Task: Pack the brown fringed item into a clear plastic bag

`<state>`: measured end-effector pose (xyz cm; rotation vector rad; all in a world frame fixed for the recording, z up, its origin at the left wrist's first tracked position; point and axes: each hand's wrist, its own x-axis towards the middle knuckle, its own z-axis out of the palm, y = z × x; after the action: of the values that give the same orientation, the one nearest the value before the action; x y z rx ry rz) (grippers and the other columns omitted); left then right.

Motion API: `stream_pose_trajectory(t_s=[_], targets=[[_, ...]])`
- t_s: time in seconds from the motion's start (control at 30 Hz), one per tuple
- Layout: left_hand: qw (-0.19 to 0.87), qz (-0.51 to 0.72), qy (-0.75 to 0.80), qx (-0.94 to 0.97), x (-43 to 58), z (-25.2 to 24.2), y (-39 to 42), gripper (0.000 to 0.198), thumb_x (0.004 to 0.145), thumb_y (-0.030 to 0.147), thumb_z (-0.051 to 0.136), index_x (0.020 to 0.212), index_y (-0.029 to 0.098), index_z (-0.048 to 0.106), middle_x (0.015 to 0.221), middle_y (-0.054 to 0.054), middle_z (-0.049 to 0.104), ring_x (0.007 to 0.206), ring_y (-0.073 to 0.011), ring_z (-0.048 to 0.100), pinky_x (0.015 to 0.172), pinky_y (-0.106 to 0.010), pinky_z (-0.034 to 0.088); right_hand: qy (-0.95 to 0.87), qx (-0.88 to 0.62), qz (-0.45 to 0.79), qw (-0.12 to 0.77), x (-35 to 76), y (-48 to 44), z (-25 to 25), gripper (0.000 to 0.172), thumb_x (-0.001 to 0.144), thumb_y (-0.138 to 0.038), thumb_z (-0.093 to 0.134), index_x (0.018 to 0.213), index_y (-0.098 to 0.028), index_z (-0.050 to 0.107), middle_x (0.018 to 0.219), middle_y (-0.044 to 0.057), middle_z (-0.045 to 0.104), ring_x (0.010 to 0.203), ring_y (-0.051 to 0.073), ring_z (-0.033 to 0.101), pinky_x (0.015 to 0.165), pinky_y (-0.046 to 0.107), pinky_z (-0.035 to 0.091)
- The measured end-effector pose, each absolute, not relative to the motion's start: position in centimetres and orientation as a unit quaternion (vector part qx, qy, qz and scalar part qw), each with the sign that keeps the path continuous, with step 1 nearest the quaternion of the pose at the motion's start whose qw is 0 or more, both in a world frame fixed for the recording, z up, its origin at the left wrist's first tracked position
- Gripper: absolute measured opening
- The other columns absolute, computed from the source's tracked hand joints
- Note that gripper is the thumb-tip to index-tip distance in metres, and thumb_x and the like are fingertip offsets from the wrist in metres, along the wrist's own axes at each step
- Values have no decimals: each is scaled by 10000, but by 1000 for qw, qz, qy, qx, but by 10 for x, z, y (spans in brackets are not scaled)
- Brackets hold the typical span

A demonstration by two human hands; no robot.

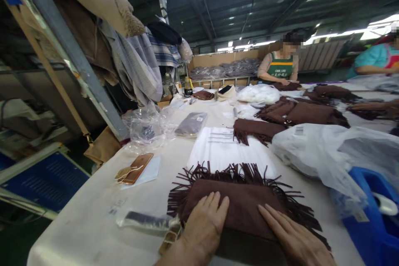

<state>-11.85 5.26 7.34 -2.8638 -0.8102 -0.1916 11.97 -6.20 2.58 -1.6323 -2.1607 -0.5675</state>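
A folded brown fringed garment (246,199) lies on the white table (93,220) right in front of me, its fringe fanning out at the far and side edges. My left hand (204,226) rests flat on its near left part, fingers together and stretched out. My right hand (294,237) lies flat on its near right part, fingers pointing up and to the left. Neither hand grips anything. Just beyond the garment sits a stack of white clear bags (224,149).
A phone in a gold case (135,168) lies to the left on a white sheet. A blue bin (375,212) and bulky plastic bags (330,153) stand at the right. More brown fringed pieces (296,114) are farther back, where two other people work. Clothes hang at upper left.
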Motion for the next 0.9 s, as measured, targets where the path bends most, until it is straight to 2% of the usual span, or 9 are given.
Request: stream_pose_trajectory(t_s=[0.07,0.17,0.3,0.37,0.43,0.57,0.73,0.8,0.9], targets=[[53,1,-300,-952,-122,95,61,461,836,74,421,1290,143,458,1230,-145,588,1091,-240,580,900,-351,476,-775,-578,-210,142,121,-50,50,603,697,49,331,1220,-142,563,1129,102,659,928,150,664,744,204,543],[26,56,-385,-921,-136,122,78,426,776,7,399,1144,135,570,1059,-129,666,961,-252,627,843,-389,476,-780,-606,-111,112,119,-34,92,593,664,49,344,1142,-166,622,1013,88,707,791,177,695,646,236,552],[-45,63,-443,-893,-149,162,107,270,730,49,433,788,196,652,816,-49,702,816,-212,647,680,-274,447,-752,-652,90,39,120,-12,159,429,722,-42,420,1008,-238,673,837,40,731,757,203,681,631,266,492],[-54,55,-433,-898,-148,190,122,223,704,70,454,719,193,640,718,-19,679,734,-186,633,603,-236,410,-734,-662,152,18,125,0,195,239,733,-127,481,849,-186,681,737,45,700,690,184,641,592,244,440],[-67,51,-415,-906,-146,219,136,161,677,89,485,656,182,615,627,14,626,666,-159,599,554,-210,378,-727,-660,188,9,132,9,227,147,710,-170,511,750,-162,653,677,25,658,633,153,594,557,224,400],[-82,71,-364,-925,-141,263,154,133,596,74,543,643,183,604,599,71,580,628,-118,563,520,-172,356,-709,-662,241,19,143,20,263,176,660,-224,523,767,-165,650,669,-17,622,619,141,557,539,221,385],[74,86,-338,-934,-135,271,166,145,672,108,545,730,201,639,644,27,634,674,-159,603,542,-209,371,-714,-672,195,15,144,30,269,227,626,-166,531,809,-161,665,716,-24,652,712,159,593,618,224,410],[124,55,-352,-926,-135,270,168,197,753,85,466,787,180,635,707,-35,657,724,-199,618,610,-263,392,-726,-676,127,12,141,33,269,221,648,-115,500,789,-172,660,700,-22,655,694,146,603,603,215,403],[201,29,-318,-926,-144,267,167,242,837,63,387,866,147,613,806,-83,672,779,-224,623,735,-341,401,-725,-689,2,6,136,29,263,341,681,-44,440,874,-203,670,703,-3,681,691,152,634,603,223,414]])
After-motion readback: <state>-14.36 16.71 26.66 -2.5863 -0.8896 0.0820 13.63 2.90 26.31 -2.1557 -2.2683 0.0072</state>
